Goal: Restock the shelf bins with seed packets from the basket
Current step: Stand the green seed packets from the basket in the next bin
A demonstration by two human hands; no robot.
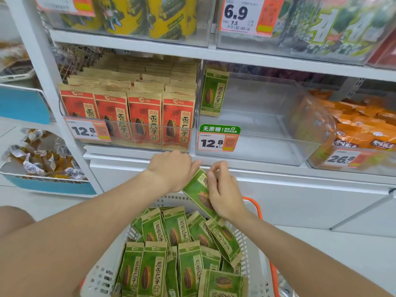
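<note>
Both hands are on one green packet (194, 188), held just above the far rim of the basket (100, 275) and below the shelf edge (267, 166). The left hand (171, 170) grips its upper end, fingers curled out of sight behind it. The right hand (225, 196) lies over its face, thumb and forefinger pinching near the top edge. The packet is tilted, top end leaning to the far left.

By my reading, this is the carry step: a packet picked out, not yet shelved. The next move calls for a lift up and slightly right, over the front wall of the clear bin (278, 133), then standing the packet upright, face forward.

That clear bin sits in the middle, behind the green no-sugar price tag (217, 142). It is nearly bare: one lone packet (212, 93) of the same green kind stands at its far left corner. So almost the whole restock lies ahead, I'd say.

The basket, near and centre, white with an orange handle (255, 206), is packed with green packets (177, 232), some upright, some slumped to the right. To the left, a bin full of red packets (145, 118) in neat rows. To the right, a bin heaped with orange bags (360, 129).
</note>
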